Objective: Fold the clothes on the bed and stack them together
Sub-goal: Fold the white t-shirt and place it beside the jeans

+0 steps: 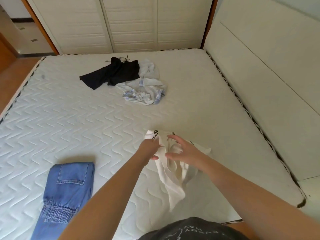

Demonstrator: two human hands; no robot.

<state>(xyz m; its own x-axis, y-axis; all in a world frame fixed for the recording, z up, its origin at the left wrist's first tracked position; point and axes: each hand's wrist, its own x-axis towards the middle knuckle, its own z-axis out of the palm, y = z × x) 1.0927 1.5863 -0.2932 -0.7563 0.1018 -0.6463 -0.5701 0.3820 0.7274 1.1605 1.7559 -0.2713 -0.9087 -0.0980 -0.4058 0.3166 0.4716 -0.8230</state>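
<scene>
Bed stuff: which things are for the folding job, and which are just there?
For the job:
white garment, held by the left hand
folded jeans
black garment
white-and-blue garment
mattress

Just there:
wardrobe doors
headboard

- Mattress (72,122): white, quilted in a wavy chevron pattern.
- Folded jeans (67,193): blue denim.
- Held garment (171,174): cream-white, with black lettering.
- Shorts (112,74): black.
- Crumpled garment (147,89): white with pale blue checked trim.
</scene>
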